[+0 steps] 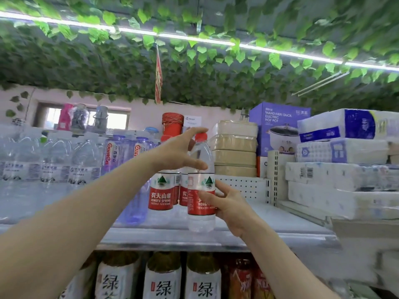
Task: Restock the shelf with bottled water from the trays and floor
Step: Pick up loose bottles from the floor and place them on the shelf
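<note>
A clear water bottle (201, 169) with a red cap and red label stands on the top shelf (259, 229) near its front edge. My right hand (228, 203) holds it low at the label, thumb and fingers curled around its right side. My left hand (181, 149) reaches in from the left and grips the bottle's neck and shoulder just under the cap. Two more red-label bottles (162, 190) stand right behind and to the left of it.
Packs of clear water bottles (49, 160) and purple bottles (112, 156) fill the shelf's left. Stacked beige containers (235, 147), a hot pot box (278, 126) and tissue packs (343, 158) sit to the right. Green-tea bottles (164, 279) line the shelf below.
</note>
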`<state>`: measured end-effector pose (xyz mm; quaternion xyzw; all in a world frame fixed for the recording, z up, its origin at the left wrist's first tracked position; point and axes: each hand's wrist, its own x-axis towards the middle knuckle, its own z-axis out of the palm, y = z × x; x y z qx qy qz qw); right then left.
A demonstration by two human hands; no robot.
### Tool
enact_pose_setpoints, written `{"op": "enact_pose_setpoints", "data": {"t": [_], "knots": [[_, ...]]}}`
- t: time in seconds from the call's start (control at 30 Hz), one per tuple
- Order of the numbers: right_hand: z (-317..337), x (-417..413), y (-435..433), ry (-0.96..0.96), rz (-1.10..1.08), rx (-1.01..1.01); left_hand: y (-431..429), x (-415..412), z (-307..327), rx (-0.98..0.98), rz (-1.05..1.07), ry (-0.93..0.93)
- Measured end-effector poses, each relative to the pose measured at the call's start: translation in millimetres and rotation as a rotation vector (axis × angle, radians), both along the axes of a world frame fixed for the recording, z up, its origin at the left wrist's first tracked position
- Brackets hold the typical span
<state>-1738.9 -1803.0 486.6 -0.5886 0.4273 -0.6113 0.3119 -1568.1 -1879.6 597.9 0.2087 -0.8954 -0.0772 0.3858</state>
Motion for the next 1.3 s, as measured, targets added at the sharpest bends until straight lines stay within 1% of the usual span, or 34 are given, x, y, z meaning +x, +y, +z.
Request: {"op": "enact_pose_setpoints", "data": {"t": [0.07, 0.17, 0.3, 0.6, 0.7, 0.9, 1.03, 1.3], "knots": [[2, -1, -7, -0.016, 0.033, -0.018, -9, -3, 5, -0.025, 0.044, -0.023], [7, -5, -19, -0.029, 0.076, -0.053, -17, -6, 15, -0.057, 0.052, 0.002], [12, -7, -35, -0.069, 0.102, -0.070, -27, -11, 25, -0.166, 0.109, -0.003], [3, -12, -58, -0.022, 0.043, -0.066, -38, -8, 18, -0.233, 0.180, -0.036], [-3, -13, -64, 0.004, 0.024, -0.066, -38, -9, 16, -0.284, 0.221, -0.078], [-12, -14, -71, 0.076, -0.056, -0.064, -44, -7, 11, -0.306, 0.273, -0.129], [-12, -18, -68, 0.091, -0.051, -0.035, -45, -7, 10, -0.323, 0.272, -0.126], [-9, -17, -64, 0.073, -0.042, -0.046, -53, -9, 11, -0.357, 0.306, -0.136]]}}
